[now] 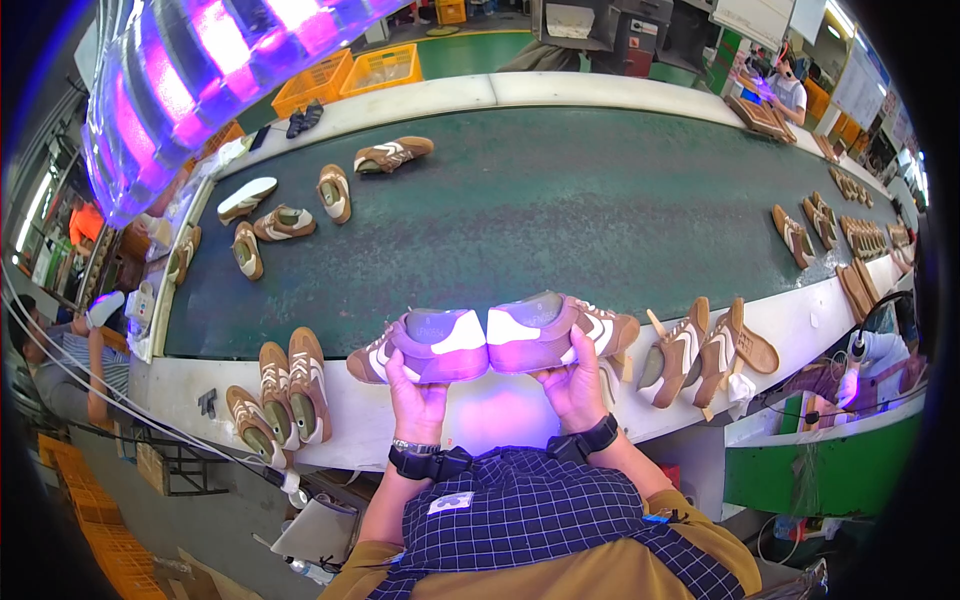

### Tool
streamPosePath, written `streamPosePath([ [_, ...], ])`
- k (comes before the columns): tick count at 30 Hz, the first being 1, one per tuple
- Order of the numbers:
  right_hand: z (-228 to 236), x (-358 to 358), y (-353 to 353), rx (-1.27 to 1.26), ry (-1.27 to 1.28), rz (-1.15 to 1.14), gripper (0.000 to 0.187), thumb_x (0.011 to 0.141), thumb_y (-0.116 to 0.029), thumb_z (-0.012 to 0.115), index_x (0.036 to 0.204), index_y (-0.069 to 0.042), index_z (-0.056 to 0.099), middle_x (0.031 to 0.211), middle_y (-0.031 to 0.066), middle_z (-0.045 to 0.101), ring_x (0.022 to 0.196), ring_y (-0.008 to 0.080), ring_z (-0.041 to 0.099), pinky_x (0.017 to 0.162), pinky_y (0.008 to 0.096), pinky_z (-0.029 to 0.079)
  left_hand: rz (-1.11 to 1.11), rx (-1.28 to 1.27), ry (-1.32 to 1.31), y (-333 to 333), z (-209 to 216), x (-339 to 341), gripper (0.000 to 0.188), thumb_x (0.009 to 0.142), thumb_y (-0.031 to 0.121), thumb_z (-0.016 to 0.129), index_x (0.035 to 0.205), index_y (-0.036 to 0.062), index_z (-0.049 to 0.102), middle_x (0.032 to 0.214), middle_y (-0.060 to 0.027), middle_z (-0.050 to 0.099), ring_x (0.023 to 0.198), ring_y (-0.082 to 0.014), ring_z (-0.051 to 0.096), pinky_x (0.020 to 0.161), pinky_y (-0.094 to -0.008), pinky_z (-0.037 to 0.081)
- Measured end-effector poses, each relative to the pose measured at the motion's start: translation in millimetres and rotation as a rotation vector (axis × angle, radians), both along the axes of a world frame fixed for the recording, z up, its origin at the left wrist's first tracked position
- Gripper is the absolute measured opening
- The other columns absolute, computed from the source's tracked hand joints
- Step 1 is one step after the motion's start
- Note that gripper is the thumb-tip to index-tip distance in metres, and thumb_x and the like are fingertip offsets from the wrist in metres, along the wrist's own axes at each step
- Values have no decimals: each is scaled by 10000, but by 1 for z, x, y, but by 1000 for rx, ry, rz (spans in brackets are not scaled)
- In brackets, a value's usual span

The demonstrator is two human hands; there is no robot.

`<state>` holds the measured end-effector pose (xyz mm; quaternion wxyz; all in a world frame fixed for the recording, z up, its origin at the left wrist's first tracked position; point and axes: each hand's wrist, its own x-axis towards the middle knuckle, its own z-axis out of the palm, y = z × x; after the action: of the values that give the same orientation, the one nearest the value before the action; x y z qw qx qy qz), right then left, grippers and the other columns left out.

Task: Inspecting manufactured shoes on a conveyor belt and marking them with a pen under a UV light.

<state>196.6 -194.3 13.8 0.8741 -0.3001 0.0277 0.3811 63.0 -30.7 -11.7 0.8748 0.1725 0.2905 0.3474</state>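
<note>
Two brown sneakers with white stripes and white heel patches are held up side by side in front of me, heels meeting in the middle. My left hand [415, 405] grips the left sneaker [440, 345], its toe pointing left, with the thumb against its side. My right hand [577, 388] is closed round the other sneaker [535, 340], whose toe points right. Violet light falls on both heels and on the white ledge [500, 425] below them. Fingers under the soles are largely hidden.
A green conveyor belt [520, 215] with scattered sneakers at its far left spreads beyond the ledge. Several sneakers [307, 385] stand left of me, more [675, 355] at right. A glowing lamp [190, 90] hangs upper left. Co-workers [787, 90] are at far right and left.
</note>
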Motion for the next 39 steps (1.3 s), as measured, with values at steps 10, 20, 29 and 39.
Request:
streamPosePath([
  [10,1,-1,1,0,6,-21,512,883,-363,545,1291,-88,404,1229,93,523,1110,248,539,890,428,496,12,-4,13,-2,-4,1,547,870,464,503,1317,159,418,1293,-42,487,1181,-245,480,957,-470,423],
  [20,1,0,1,-12,2,-34,533,879,-352,545,1312,-85,385,1268,105,491,1151,280,504,927,490,462,58,0,-13,-5,1,3,439,901,391,481,1243,115,476,1206,-22,545,1112,-197,525,931,-411,455],
  [29,2,0,3,-27,-3,-33,495,890,-362,532,1279,-80,412,1214,91,528,1080,234,548,862,411,499,36,11,-2,-2,-7,0,543,860,446,524,1319,176,422,1297,-23,489,1193,-235,468,966,-468,410],
  [39,1,-1,4,-9,9,-14,473,890,-359,536,1262,-86,429,1184,74,548,1049,215,563,827,381,507,49,-36,-33,-5,3,1,456,881,381,517,1247,111,475,1222,-25,534,1132,-205,508,949,-408,442],
])
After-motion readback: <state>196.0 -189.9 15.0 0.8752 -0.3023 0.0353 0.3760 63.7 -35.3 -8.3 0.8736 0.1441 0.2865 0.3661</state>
